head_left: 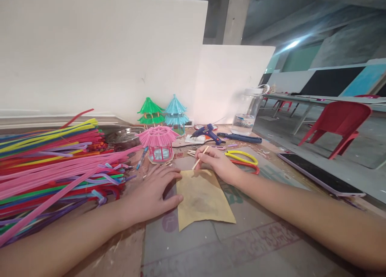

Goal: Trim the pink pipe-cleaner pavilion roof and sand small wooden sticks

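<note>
Tabletop (pixel 126 251), two hands (pixel 152 192) (pixel 218 162), one held stick (pixel 196 164)

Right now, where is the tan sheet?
In the head view, the tan sheet lies just below centre on the grey mat, with the left hand at its left edge and the right hand at its far edge.

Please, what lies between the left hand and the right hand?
Part of a tan sheet lies between the left hand and the right hand, in the head view.
</note>
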`<action>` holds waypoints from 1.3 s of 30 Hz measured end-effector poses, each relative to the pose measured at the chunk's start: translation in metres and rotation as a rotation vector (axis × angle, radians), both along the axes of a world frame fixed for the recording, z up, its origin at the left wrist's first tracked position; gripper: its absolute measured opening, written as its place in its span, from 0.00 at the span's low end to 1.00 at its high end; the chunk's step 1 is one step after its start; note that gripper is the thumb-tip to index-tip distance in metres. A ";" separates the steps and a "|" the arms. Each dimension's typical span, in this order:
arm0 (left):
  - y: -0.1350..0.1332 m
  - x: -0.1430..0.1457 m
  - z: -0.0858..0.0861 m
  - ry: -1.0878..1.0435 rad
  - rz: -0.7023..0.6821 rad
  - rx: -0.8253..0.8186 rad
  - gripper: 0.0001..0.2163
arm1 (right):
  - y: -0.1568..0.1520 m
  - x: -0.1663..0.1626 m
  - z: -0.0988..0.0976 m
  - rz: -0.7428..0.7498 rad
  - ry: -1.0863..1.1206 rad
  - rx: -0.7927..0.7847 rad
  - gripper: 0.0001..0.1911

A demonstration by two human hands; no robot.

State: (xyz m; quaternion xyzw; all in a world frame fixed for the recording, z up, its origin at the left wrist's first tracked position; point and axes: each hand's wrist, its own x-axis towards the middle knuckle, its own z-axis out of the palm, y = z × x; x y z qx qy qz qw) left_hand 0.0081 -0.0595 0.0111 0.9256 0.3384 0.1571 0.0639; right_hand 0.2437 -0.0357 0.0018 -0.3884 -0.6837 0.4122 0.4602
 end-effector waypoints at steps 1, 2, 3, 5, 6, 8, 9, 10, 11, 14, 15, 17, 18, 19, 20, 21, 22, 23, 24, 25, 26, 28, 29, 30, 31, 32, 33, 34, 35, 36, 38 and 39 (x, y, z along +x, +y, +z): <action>0.000 0.000 0.000 0.002 -0.001 -0.004 0.18 | -0.002 -0.001 0.000 0.037 0.116 -0.075 0.10; -0.001 0.000 0.001 0.004 -0.001 -0.007 0.18 | -0.004 -0.001 0.000 0.072 0.203 -0.136 0.11; -0.001 0.001 0.001 0.006 -0.001 -0.009 0.18 | -0.006 -0.002 0.000 0.098 0.254 -0.176 0.11; -0.001 0.001 0.001 0.009 0.001 -0.014 0.18 | -0.009 -0.003 0.001 0.139 0.323 -0.223 0.11; -0.001 0.001 0.001 0.012 0.002 -0.018 0.18 | -0.010 -0.003 0.001 0.155 0.354 -0.239 0.10; -0.001 0.001 0.001 0.010 0.002 -0.021 0.18 | -0.011 -0.003 0.002 0.179 0.398 -0.258 0.08; -0.001 0.001 0.001 0.009 0.001 -0.021 0.18 | -0.011 -0.003 0.002 0.185 0.410 -0.264 0.07; 0.000 0.001 0.000 0.008 0.001 -0.021 0.18 | -0.011 -0.002 0.003 0.186 0.415 -0.268 0.07; 0.000 0.000 0.000 0.008 0.001 -0.021 0.18 | -0.011 -0.002 0.003 0.186 0.415 -0.271 0.07; 0.000 0.000 -0.001 0.009 0.004 -0.024 0.18 | -0.011 -0.002 0.003 0.184 0.418 -0.278 0.10; 0.000 0.000 -0.001 0.008 0.003 -0.024 0.18 | -0.010 -0.002 0.002 0.184 0.422 -0.277 0.12; 0.001 0.000 -0.002 0.003 0.000 -0.020 0.18 | -0.010 -0.003 0.001 0.180 0.412 -0.260 0.17; 0.001 0.000 -0.002 -0.002 -0.005 -0.017 0.18 | -0.010 -0.003 0.001 0.174 0.395 -0.246 0.19; 0.001 0.000 -0.003 -0.011 -0.011 -0.013 0.18 | -0.011 -0.004 0.000 0.170 0.370 -0.231 0.20; 0.002 -0.001 -0.004 -0.027 -0.019 -0.006 0.17 | -0.012 -0.004 0.000 0.171 0.343 -0.219 0.20; 0.002 -0.001 -0.004 -0.051 -0.031 0.009 0.16 | -0.014 -0.005 0.000 0.178 0.316 -0.212 0.20; 0.003 -0.001 -0.004 -0.080 -0.048 0.031 0.15 | -0.016 -0.006 0.001 0.191 0.293 -0.210 0.20; 0.003 -0.002 -0.004 -0.111 -0.069 0.059 0.14 | -0.018 -0.007 0.002 0.212 0.272 -0.213 0.19; 0.003 -0.002 -0.004 -0.145 -0.092 0.091 0.12 | -0.021 -0.008 0.003 0.236 0.250 -0.216 0.18; 0.002 -0.002 -0.003 -0.177 -0.115 0.123 0.11 | -0.024 -0.009 0.004 0.263 0.224 -0.219 0.18; 0.002 -0.003 -0.002 -0.206 -0.137 0.153 0.09 | -0.026 -0.010 0.005 0.286 0.199 -0.218 0.18; 0.000 -0.003 0.000 -0.254 -0.174 0.198 0.08 | -0.029 -0.012 0.006 0.308 0.168 -0.212 0.18; -0.002 -0.003 0.002 -0.273 -0.186 0.214 0.08 | -0.030 -0.012 0.006 0.305 0.162 -0.209 0.18; -0.003 -0.003 0.003 -0.289 -0.196 0.227 0.07 | -0.030 -0.013 0.007 0.292 0.161 -0.204 0.17; -0.005 -0.003 0.003 -0.299 -0.202 0.236 0.07 | -0.030 -0.012 0.007 0.275 0.161 -0.199 0.17; -0.006 -0.003 0.004 -0.308 -0.205 0.242 0.06 | -0.031 -0.012 0.007 0.258 0.160 -0.197 0.17; -0.007 -0.003 0.004 -0.312 -0.206 0.245 0.05 | -0.031 -0.011 0.006 0.245 0.156 -0.196 0.17; -0.008 -0.003 0.005 -0.314 -0.210 0.246 0.05 | -0.031 -0.011 0.006 0.239 0.152 -0.196 0.16; -0.009 -0.003 0.005 -0.316 -0.215 0.246 0.05 | -0.031 -0.010 0.006 0.237 0.148 -0.198 0.16; -0.010 -0.003 0.005 -0.323 -0.223 0.247 0.04 | -0.031 -0.010 0.006 0.240 0.142 -0.201 0.16; -0.011 -0.003 0.004 -0.340 -0.237 0.251 0.04 | -0.031 -0.009 0.007 0.257 0.135 -0.201 0.15; -0.011 -0.002 0.004 -0.349 -0.240 0.253 0.05 | -0.032 -0.008 0.007 0.268 0.136 -0.200 0.15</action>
